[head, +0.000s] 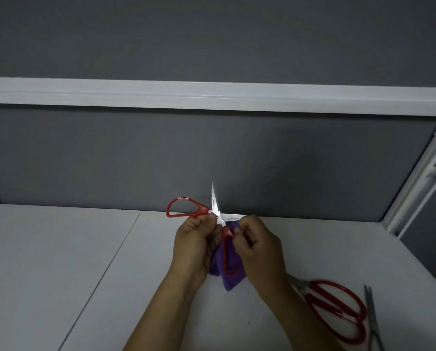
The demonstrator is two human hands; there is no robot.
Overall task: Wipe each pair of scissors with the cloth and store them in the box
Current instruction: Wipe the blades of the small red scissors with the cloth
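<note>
Grey partition backs a white desk [60, 262]. Left hand [194, 249] fingers pinch the open red-handled scissors [215, 211] near the pivot, steadying them; right hand [257, 244] fingers press the purple cloth [231, 277] along one blade. Larger red scissors [338, 307] wait at right; no box visible.

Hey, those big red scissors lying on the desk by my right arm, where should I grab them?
Probably by the red handle loops of the red scissors, coming from above on the right. They lie flat on the white desk with the loops exposed, while the blade end runs under the right forearm. The thin metal scissors lie just beside, so avoid nudging them.
</note>
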